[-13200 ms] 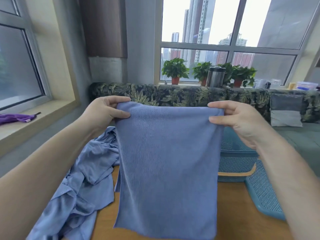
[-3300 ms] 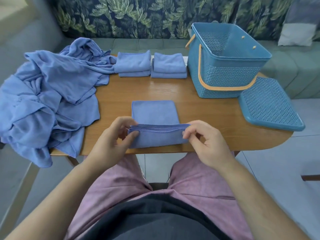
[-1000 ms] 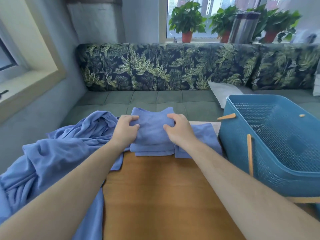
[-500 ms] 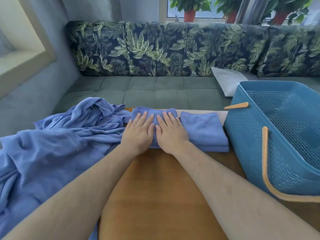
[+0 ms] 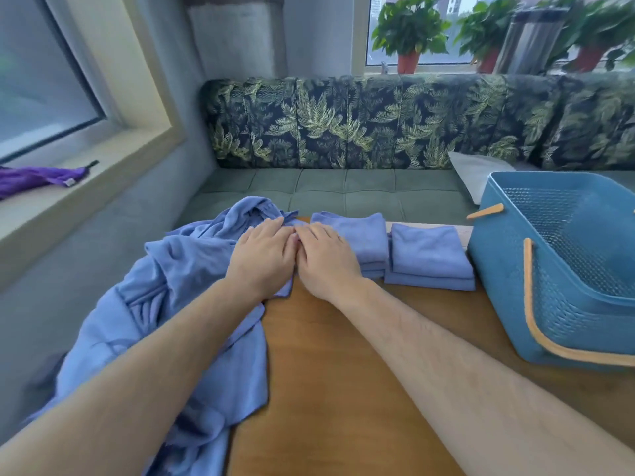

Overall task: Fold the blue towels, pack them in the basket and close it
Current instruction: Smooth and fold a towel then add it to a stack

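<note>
Blue folded towels now sit in two stacks at the far edge of the table: since half a second ago both hands have slid left off the left stack, so the left hand rests flat and open on the heap of unfolded cloth while the right hand, also flat and empty, covers that stack's near-left corner. By my reading one towel is finished and the next comes from the heap. Beside the right stack the basket stands open and unpacked, its lid out of view, and nothing blocks the way.
</note>
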### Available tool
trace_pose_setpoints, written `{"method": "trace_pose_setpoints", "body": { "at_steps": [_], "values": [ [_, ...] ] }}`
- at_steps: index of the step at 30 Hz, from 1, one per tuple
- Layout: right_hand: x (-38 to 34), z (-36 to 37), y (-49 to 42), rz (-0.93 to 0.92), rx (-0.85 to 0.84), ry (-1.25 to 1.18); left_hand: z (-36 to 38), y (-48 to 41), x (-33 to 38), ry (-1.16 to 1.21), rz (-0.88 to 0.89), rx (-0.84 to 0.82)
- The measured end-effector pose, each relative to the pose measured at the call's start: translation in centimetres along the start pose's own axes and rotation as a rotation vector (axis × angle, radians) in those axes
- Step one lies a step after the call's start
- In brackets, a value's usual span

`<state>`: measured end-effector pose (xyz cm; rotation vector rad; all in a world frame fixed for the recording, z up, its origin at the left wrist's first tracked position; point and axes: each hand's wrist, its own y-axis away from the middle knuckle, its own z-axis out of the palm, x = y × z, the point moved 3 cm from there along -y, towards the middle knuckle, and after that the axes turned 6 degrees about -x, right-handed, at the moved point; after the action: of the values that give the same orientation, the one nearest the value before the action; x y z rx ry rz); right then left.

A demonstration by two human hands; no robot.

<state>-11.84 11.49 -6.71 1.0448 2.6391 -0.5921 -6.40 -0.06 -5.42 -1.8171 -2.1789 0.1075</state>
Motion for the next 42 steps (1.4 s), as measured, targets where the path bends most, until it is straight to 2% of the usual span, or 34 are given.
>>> {"method": "trace_pose_setpoints", "body": {
  "at_steps": [3,7,11,13,16,20,26,31,33,38,42],
  "values": [
    [-4.1,1.3,-0.3,-0.061,-0.01,-0.095,-1.9,2.5,-3.5,-0.121,-0.029,0.017],
    [-8.0,3.7,-0.9,-0.072,-0.122,-0.173,-4.0,5.0,-7.8,-0.263,-0.131,0.066],
    [-9.6,5.3,-0.8,-0.011,-0.237,-0.286,-4.5,5.3,-11.8,-0.295,-0.271,-0.156],
    [-9.8,5.7,-0.6,0.0,-0.258,-0.287,-4.6,5.0,-12.8,-0.382,-0.274,-0.197],
    [-9.4,5.7,-0.3,-0.004,-0.243,-0.3,-4.9,4.5,-12.5,-0.457,-0.215,-0.104],
    [-8.5,4.8,0.0,-0.005,-0.22,-0.39,-5.8,4.8,-10.0,-0.237,-0.155,0.037],
    [-8.4,1.4,1.1,-0.082,-0.067,-0.628,-8.8,6.4,-3.7,0.036,-0.038,0.084],
    [-5.7,-3.5,3.4,-0.08,0.091,-0.527,-11.0,7.1,0.5,0.296,0.092,0.143],
    [-4.1,-6.0,5.0,-0.081,0.139,-0.524,-11.1,7.2,2.3,0.323,0.132,0.079],
    [1.6,-11.1,10.8,0.045,0.244,-0.505,-7.1,6.7,6.4,0.164,0.109,-0.149],
    [6.8,-12.6,16.3,0.199,0.199,-0.397,-3.2,7.2,11.2,0.332,0.201,-0.268]
  ]
}}
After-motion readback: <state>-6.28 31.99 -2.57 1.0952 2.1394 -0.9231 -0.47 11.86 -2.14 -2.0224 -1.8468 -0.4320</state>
